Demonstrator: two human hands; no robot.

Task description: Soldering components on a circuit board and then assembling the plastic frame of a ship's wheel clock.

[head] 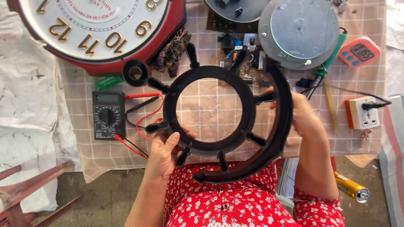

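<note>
Both hands hold a black plastic ring frame (210, 111) w/ short spokes sticking outward, lifted above the table (345, 143), roughly over its middle. Left hand (166, 153) has fingers clenched on the frame's lower-left rim, thumb lying across the ring. Right hand (305, 115) is at the right side, behind the curved outer arc; looks like it's gripping the arc, but fingers mostly hidden, so grasp can't be told for sure.

Progress, judging by the layout: the frame is off & separate, nothing mounted in it. The outer arc covers only part of the circle. Loose parts lie apart: grey round disc (299, 31) at top, circuit board bits (242, 50) just beside it, big red wall clock (101, 29) top-left. Multimeter (108, 115) w/ red & black leads rests left of the frame, screwdriver (326, 69) on the right. So things look stripped down; reassembly not yet visible.
</note>
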